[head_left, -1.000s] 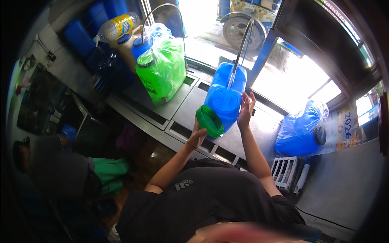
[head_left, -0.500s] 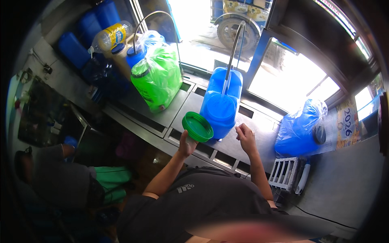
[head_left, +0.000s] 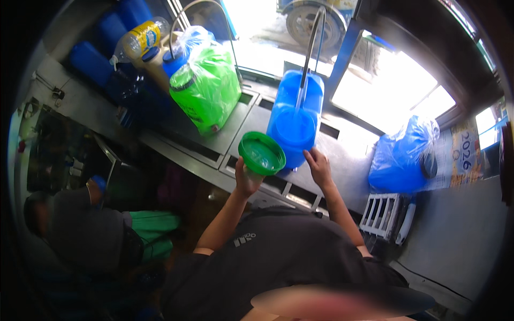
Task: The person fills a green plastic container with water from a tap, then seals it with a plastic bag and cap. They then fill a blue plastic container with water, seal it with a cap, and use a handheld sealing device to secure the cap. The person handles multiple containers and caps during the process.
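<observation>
A blue water jug [head_left: 280, 140] stands on the metal counter in front of me, with a curved metal spout [head_left: 305, 69] reaching down to its top. My left hand [head_left: 247, 179] grips a round green tub [head_left: 262, 153] from below, beside the jug's near left corner. The tub is tilted so its inside shows, with something clear and shiny in it that I cannot make out. At the jug's near right side is my right hand [head_left: 319, 167], fingertips against or very close to the blue wall. Its fingers are slightly bent and apart, with nothing seen in them.
A green jug [head_left: 206, 101] in clear plastic stands left on the counter [head_left: 241, 128]. Another bagged blue jug [head_left: 399, 160] stands right, near a white slatted rack [head_left: 379, 215]. Blue containers and an empty bottle [head_left: 142, 38] sit far left. Another person [head_left: 85, 230] is at lower left.
My right hand has come in from beside the jug to its near right side. The green tub has tipped slightly. The whole view has shifted a little.
</observation>
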The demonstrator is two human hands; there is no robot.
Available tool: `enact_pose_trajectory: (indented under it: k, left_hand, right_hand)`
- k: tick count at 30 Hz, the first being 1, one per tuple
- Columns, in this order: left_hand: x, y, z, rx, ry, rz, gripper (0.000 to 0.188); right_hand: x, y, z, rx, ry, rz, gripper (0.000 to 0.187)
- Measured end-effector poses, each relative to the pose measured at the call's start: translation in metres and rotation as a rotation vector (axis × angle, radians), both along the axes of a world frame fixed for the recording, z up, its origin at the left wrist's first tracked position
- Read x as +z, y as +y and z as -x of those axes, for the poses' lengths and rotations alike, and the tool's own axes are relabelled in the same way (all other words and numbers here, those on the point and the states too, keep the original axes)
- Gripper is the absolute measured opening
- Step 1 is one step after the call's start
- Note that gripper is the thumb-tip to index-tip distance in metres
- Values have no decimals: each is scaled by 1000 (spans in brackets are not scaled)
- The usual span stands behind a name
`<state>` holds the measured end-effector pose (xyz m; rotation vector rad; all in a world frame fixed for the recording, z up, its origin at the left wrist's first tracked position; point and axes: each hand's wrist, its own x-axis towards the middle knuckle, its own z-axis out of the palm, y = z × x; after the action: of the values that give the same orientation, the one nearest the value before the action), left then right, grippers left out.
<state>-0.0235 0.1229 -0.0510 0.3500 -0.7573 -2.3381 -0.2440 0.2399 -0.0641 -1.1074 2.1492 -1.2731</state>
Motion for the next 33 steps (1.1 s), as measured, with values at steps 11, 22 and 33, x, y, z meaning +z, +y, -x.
enact_pose_trajectory:
  k: [11,22,33]
  left_hand:
    - [8,-12,12,-11,-71,42,89]
    - [-3,-11,8,45,-266,123,81]
    - [-8,3,5,25,-346,151,90]
  right_hand:
    - [-1,-6,26,28,-20,225,76]
    - [-121,-120,206,-268,-983,301,60]
    - [-141,-211,252,-337,-1103,163,60]
